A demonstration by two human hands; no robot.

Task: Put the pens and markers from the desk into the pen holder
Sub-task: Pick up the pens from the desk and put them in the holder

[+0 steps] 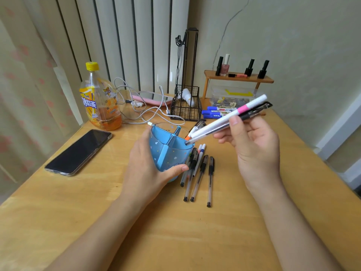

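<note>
A blue pen holder (166, 151) with inner dividers is tilted toward me at the desk's middle, and my left hand (144, 167) grips its side. My right hand (256, 145) holds a bunch of pens and markers (220, 122), among them a white marker with a pink band and a black pen. Their tips rest at the holder's right rim. Several clear gel pens with black caps (197, 173) lie on the desk just right of the holder. Blue-capped markers (214, 112) lie further back.
A smartphone (78, 151) lies at the left. An orange drink bottle (99, 100), white cables (144, 112), a pink mirror (150, 97) and a black wire rack (186, 106) stand behind. A small wooden shelf (238, 78) with nail polish bottles stands over a clear box (232, 94) at the back right.
</note>
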